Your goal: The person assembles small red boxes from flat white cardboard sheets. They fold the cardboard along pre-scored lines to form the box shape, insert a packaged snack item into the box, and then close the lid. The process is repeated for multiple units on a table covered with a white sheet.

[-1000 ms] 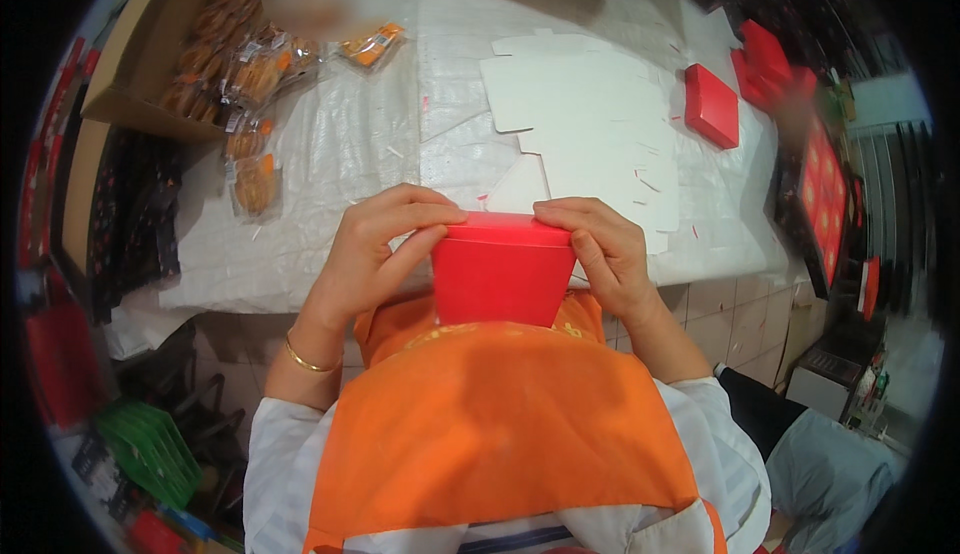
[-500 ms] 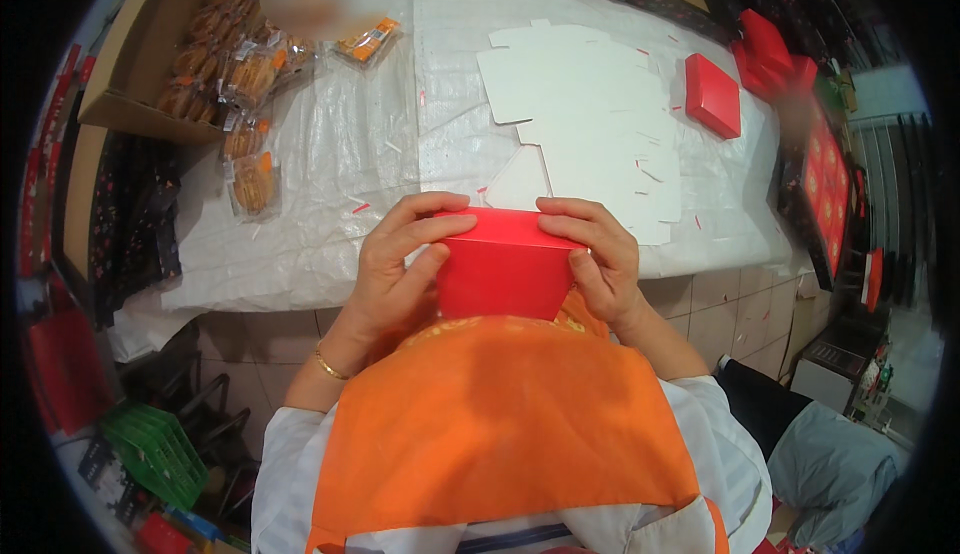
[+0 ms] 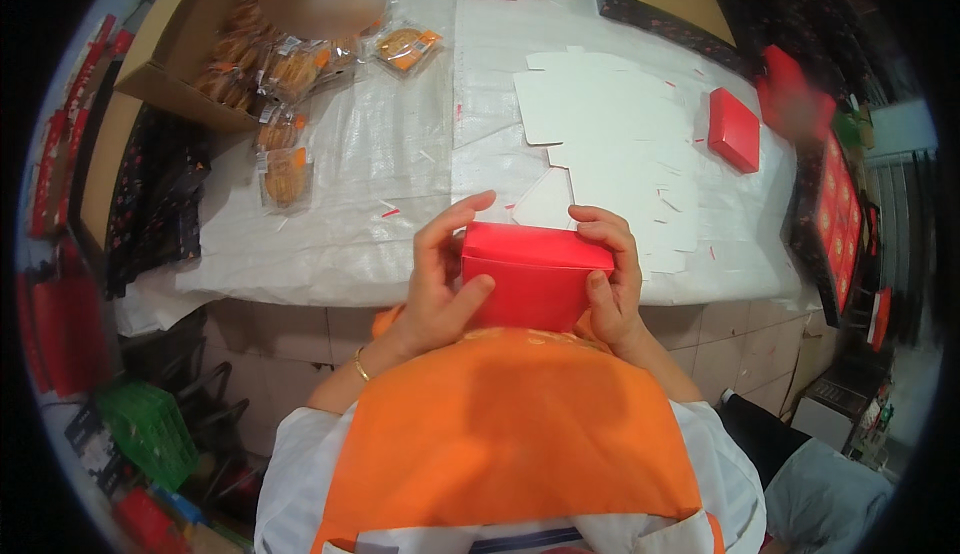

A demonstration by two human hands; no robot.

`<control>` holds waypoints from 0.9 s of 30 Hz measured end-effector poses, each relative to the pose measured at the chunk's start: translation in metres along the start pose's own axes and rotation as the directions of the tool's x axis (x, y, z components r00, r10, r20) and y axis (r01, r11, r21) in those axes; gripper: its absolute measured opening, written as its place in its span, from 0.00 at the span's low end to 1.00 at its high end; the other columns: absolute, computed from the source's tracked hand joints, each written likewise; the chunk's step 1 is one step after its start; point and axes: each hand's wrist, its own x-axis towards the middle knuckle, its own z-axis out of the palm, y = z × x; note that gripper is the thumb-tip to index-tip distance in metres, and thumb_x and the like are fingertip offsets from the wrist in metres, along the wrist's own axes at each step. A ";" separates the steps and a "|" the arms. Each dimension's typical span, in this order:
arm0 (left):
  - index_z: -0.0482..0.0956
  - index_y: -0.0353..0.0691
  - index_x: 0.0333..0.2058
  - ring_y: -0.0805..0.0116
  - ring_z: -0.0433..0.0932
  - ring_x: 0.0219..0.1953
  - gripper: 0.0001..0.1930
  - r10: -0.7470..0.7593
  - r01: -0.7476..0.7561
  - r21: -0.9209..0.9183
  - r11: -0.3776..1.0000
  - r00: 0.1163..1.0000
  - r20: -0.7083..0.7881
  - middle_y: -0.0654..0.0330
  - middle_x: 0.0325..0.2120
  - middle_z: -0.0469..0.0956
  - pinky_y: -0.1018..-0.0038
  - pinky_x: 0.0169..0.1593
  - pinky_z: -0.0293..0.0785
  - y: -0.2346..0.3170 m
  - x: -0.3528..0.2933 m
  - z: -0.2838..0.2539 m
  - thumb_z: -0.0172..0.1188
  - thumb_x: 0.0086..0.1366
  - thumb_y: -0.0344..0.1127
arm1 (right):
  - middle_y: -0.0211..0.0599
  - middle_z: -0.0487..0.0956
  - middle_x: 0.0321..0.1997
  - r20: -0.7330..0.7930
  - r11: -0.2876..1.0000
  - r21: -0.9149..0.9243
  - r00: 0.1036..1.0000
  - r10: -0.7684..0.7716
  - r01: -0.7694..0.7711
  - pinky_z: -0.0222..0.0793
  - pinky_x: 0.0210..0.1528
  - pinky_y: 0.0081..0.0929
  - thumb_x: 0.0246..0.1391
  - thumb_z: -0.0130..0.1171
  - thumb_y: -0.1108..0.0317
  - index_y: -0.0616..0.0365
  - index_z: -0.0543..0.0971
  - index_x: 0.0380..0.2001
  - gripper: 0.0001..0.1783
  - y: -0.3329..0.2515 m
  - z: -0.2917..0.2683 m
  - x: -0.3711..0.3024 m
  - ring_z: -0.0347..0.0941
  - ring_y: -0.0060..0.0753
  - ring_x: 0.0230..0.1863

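Observation:
A small red cardboard box [image 3: 535, 276] is held up close to my body, near the front edge of the table. My left hand [image 3: 438, 279] holds its left end, thumb on the near face and index finger raised off the top edge. At the right end, my right hand [image 3: 617, 274] grips the box with its thumb on the near face and fingers over the far side. Just beyond lie flat white cardboard blanks [image 3: 610, 144] with notched edges. The underside of the box is hidden.
Wrapped round pastries [image 3: 286, 179] lie on the left beside a large open carton [image 3: 175, 94]. A closed red box [image 3: 734, 130] rests on the right, near a patterned tray of red boxes [image 3: 838, 214]. Paper scraps dot the white-covered table [image 3: 370, 154].
The top of the red box now looks more closed and level. My left fingers have lifted off its top edge, and the right fingers have shifted to its right corner. The view has shifted slightly.

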 end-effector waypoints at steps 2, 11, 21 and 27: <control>0.56 0.42 0.60 0.67 0.75 0.51 0.28 0.004 -0.005 -0.045 0.999 1.000 -0.029 0.43 0.68 0.57 0.70 0.53 0.75 -0.005 -0.003 -0.002 0.56 0.64 0.21 | 0.53 0.68 0.62 0.009 1.000 -0.009 1.000 0.021 -0.021 0.64 0.63 0.38 0.66 0.50 0.61 0.62 0.71 0.54 0.20 0.000 0.001 0.001 0.67 0.44 0.61; 0.67 0.38 0.49 0.66 0.76 0.50 0.18 0.082 -0.077 0.151 0.985 0.996 -0.026 0.42 0.62 0.65 0.69 0.51 0.77 -0.002 -0.002 -0.006 0.57 0.62 0.19 | 0.50 0.75 0.53 -0.021 0.997 0.033 0.997 0.076 -0.075 0.66 0.59 0.34 0.64 0.48 0.65 0.64 0.75 0.48 0.15 0.000 -0.005 0.006 0.72 0.40 0.55; 0.69 0.39 0.46 0.62 0.74 0.53 0.12 0.154 -0.182 0.320 0.930 0.982 0.109 0.44 0.57 0.67 0.68 0.56 0.72 0.006 0.010 -0.018 0.57 0.66 0.23 | 0.46 0.79 0.47 0.239 0.944 -0.327 0.970 0.045 0.037 0.74 0.48 0.31 0.54 0.52 0.77 0.63 0.80 0.42 0.13 -0.022 -0.015 0.041 0.78 0.40 0.45; 0.70 0.38 0.45 0.62 0.72 0.54 0.11 0.115 -0.125 0.243 0.962 0.992 0.054 0.47 0.57 0.67 0.70 0.56 0.71 0.005 0.003 -0.014 0.58 0.65 0.22 | 0.44 0.80 0.50 0.508 0.938 -0.302 0.861 0.006 0.171 0.76 0.47 0.32 0.53 0.55 0.79 0.61 0.81 0.44 0.14 -0.040 -0.010 0.072 0.79 0.44 0.46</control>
